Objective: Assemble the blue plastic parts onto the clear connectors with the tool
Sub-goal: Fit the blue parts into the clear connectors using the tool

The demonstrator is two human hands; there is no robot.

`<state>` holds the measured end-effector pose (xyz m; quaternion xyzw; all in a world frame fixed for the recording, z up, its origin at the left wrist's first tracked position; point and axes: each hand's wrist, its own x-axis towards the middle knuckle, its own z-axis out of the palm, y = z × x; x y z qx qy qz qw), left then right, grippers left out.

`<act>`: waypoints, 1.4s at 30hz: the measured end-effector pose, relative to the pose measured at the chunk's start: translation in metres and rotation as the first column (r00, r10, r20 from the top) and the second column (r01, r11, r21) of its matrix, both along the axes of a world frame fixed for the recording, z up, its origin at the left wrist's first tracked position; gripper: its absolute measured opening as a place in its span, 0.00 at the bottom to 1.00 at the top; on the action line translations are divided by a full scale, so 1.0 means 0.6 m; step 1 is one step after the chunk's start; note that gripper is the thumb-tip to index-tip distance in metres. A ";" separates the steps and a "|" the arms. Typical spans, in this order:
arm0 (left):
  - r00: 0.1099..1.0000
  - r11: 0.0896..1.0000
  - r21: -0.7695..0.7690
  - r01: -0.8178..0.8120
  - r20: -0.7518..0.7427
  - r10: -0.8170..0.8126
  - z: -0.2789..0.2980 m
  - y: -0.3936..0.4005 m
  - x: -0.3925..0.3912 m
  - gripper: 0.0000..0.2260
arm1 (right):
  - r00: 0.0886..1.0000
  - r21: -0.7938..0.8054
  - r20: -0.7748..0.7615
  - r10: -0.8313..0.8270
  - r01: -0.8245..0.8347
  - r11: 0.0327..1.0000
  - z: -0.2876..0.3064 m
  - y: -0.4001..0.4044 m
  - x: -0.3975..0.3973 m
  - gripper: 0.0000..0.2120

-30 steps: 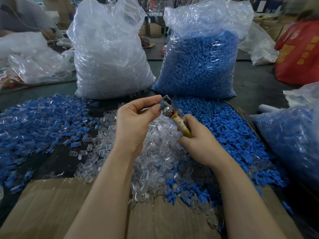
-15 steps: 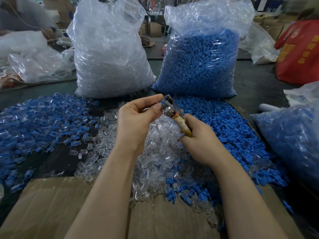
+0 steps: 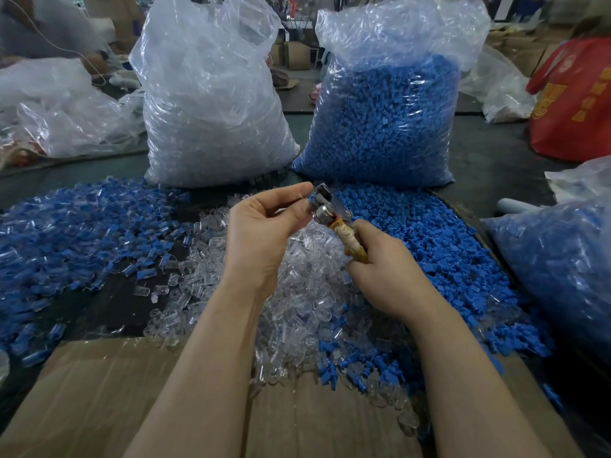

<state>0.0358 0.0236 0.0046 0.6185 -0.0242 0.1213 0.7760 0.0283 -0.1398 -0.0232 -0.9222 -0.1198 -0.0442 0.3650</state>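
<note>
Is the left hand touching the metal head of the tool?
Touching. The head view shows the left hand with thumb and forefinger tips pressed against the metal head of the tool, no gap visible.

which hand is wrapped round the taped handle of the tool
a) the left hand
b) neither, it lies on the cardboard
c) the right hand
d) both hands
c: the right hand is curled round the tool by its taped handle, while the left hand only pinches at the metal head end with thumb and forefinger.
</note>
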 end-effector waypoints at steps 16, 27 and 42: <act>1.000 1.000 0.026 -0.011 0.005 0.011 -0.002 0.001 0.002 0.09 | 1.000 -0.012 0.005 -0.024 0.024 1.000 0.001 0.000 0.001 0.09; 0.997 0.998 -0.061 0.017 -0.068 -0.022 -0.002 0.004 0.003 0.08 | 0.998 -0.089 0.034 -0.043 0.046 0.995 0.005 0.004 -0.002 0.11; 0.827 0.422 -0.711 -0.563 -0.483 0.288 -0.019 0.164 0.008 0.08 | 0.904 -0.396 0.205 -0.376 0.428 0.813 -0.010 -0.029 0.009 0.07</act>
